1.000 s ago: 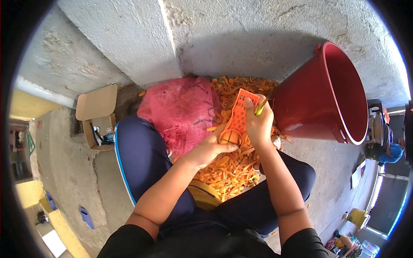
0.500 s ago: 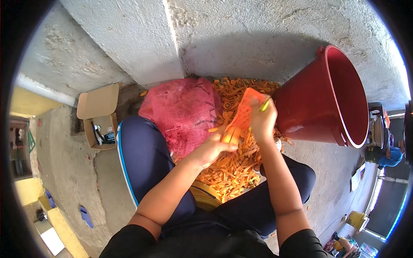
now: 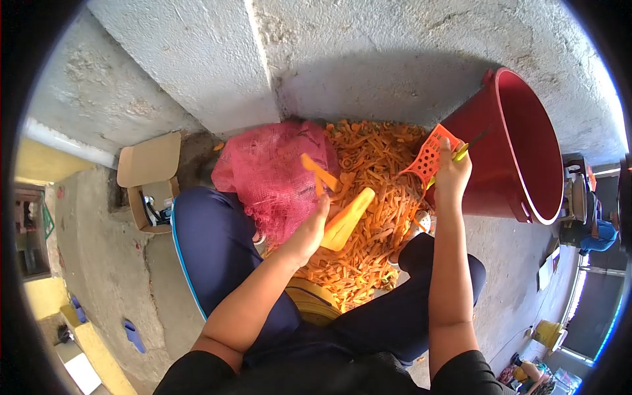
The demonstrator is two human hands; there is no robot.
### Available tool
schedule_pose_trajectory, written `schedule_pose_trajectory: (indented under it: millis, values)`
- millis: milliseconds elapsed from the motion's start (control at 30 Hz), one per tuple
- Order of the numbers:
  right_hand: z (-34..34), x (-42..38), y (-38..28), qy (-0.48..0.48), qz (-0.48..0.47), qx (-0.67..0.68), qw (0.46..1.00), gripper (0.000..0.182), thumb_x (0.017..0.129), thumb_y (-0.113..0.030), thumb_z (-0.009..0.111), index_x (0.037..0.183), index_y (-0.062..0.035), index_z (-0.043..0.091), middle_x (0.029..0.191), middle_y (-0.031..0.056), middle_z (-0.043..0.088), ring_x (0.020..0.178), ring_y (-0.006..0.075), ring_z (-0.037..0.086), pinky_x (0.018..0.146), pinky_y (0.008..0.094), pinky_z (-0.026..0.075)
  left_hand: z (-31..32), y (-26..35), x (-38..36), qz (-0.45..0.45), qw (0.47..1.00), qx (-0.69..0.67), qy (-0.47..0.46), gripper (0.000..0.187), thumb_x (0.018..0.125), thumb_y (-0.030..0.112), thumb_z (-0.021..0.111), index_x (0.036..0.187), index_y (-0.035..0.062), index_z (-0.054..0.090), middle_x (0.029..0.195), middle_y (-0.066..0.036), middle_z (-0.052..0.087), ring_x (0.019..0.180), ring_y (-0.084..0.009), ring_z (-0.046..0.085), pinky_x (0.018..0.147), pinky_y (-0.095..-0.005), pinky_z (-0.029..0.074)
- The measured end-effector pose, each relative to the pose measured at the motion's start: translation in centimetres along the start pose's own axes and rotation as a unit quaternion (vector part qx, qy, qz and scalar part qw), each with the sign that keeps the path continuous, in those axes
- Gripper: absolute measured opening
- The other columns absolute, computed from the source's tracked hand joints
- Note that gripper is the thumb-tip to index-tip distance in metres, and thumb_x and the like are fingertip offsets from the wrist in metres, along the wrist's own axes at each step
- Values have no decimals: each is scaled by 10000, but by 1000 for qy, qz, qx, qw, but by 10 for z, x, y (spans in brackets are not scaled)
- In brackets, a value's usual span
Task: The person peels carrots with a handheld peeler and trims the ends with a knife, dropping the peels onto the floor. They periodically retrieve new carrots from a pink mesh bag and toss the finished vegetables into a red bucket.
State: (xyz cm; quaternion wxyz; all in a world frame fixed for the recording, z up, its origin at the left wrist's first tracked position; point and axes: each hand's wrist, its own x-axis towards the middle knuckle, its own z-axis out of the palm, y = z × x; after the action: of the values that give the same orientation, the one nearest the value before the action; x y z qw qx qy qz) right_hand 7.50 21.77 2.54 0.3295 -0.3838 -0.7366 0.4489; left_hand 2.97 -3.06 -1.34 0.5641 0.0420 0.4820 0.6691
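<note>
My left hand [image 3: 309,230] is closed around the lower side of a thick, peeled carrot-like orange root [image 3: 347,220] with flat cut faces. An orange strip of peel [image 3: 319,172] shows just above its fingers, over the pink mesh sack [image 3: 273,174]. To the right, my right hand [image 3: 453,172] grips an orange perforated plastic tool [image 3: 429,157]. A yellow-green piece [image 3: 461,153] sticks out of the same fist, with a thin dark tip beyond it. Below both hands spreads a heap of orange peelings [image 3: 375,243].
A big red bucket [image 3: 471,161] lies tilted at the right, against the rough grey wall [image 3: 368,39]. Between my legs is a yellow rounded container [image 3: 309,299]. An opened cardboard box [image 3: 151,164] sits left, a blue slipper [image 3: 133,336] lower left. Other people are far right.
My hands have moved apart: the right one has gone right with the orange tool, toward the bucket. My left hand has shifted slightly left, and the orange root is now more exposed.
</note>
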Motion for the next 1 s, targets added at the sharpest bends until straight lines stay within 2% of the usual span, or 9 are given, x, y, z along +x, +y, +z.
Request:
schedule_pose_trajectory:
  millis: [67,200,267,333,467,667,800,900,1000]
  values:
    - [2,-6,-4,-29,-11,-17,999,244,839,-265,521,840,-21,532,633,14,476,568,83,400,526,249,362,3,-1,3,38,999,-12,17,619,830,563,313,1100,28,468,889,-58,554,771,-118,550,649,-259,446]
    - [3,-26,-15,-171,-82,-75,979,124,793,-112,527,857,-6,522,651,58,501,586,107,442,526,261,380,4,0,9,139,976,163,48,422,842,384,473,1049,18,500,834,-32,555,750,-108,524,659,-236,417]
    - [2,-35,-11,-298,-47,-73,951,128,767,-82,518,872,-8,523,670,100,542,597,161,509,546,307,408,5,9,7,151,949,259,99,365,819,325,522,1011,15,503,806,-61,554,723,-125,512,654,-259,405]
    - [3,-45,-5,-380,-107,-124,911,133,761,-113,519,849,-14,516,691,159,565,630,273,558,576,369,417,3,16,8,182,909,349,140,322,799,284,554,968,13,506,769,-92,548,688,-165,514,633,-283,401]
    - [11,-58,-4,-456,-79,-222,858,210,772,-195,549,828,1,502,682,188,527,621,341,491,586,368,390,3,18,11,277,840,433,174,266,761,228,589,895,12,510,730,-145,532,656,-280,528,586,-328,405]
    - [12,-58,13,-463,-85,-205,858,203,768,-174,548,815,14,488,665,197,510,603,323,482,586,364,378,3,18,11,351,765,504,192,261,707,175,631,885,17,522,772,-133,553,688,-304,540,583,-355,420]
    - [15,-54,28,-503,-68,-218,834,222,761,-227,541,807,-10,516,736,205,558,715,376,527,624,412,405,5,24,6,400,690,576,177,279,674,158,654,899,42,537,808,-94,570,689,-272,542,609,-346,427]
    - [26,-53,71,-544,-72,-219,807,206,747,-203,544,838,-19,555,771,184,584,733,343,554,653,389,426,18,36,-3,446,697,562,10,298,670,152,664,918,62,525,848,-65,570,754,-249,529,680,-330,410]
    - [40,-75,64,-582,-57,-148,797,213,760,-171,521,927,-47,566,845,121,607,782,243,580,712,346,438,15,24,4,439,713,543,72,307,673,137,659,938,71,518,895,-46,570,826,-235,499,739,-337,382]
